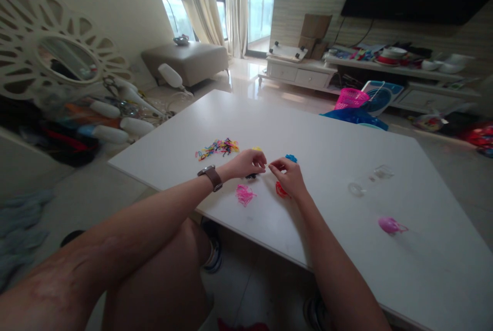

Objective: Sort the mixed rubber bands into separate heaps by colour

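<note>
My left hand (250,163), with a watch (210,177) on its wrist, is closed above a black pile (251,176). Close to its right, my right hand (287,172) is closed in a pinch over a red pile (281,190). Whatever lies between the fingertips is too small to make out. A pink pile (245,195) of small bands lies nearer the front edge. Beyond my hands are a yellow pile (257,149) and a blue pile (291,158), both partly hidden. A mixed-colour pile (217,149) spreads out to the left.
On the right of the white table (331,249) are a clear box (384,172), a clear round piece (356,189) and a pink-purple object (390,225). A pink basket (351,98) stands beyond the far edge. My legs are below the front edge.
</note>
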`<act>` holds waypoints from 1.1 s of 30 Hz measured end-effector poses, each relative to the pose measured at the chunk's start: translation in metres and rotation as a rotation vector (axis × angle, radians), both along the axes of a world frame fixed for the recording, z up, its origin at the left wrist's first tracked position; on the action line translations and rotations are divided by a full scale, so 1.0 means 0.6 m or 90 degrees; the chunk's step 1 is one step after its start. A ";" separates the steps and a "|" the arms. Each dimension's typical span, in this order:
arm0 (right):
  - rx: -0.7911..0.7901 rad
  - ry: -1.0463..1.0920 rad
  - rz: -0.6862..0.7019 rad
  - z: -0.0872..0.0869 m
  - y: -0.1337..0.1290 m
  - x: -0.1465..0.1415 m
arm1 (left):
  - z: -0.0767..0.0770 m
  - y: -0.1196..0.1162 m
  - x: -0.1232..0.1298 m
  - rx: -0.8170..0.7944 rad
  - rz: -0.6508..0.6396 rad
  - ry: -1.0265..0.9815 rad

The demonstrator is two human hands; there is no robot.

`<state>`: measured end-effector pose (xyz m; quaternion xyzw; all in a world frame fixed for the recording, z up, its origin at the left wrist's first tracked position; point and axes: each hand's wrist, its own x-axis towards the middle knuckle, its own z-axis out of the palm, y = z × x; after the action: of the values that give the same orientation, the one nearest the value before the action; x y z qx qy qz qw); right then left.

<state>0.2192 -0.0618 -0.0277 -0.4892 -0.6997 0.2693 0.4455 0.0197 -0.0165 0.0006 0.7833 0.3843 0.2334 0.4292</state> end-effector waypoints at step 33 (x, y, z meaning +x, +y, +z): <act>0.058 -0.069 -0.064 -0.011 0.007 0.007 | 0.003 0.104 -0.106 -0.093 0.481 0.028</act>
<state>0.2236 -0.0575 -0.0340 -0.5165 -0.7090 0.1877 0.4419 -0.0437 0.0457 0.0026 0.5586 0.6708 0.3305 0.3588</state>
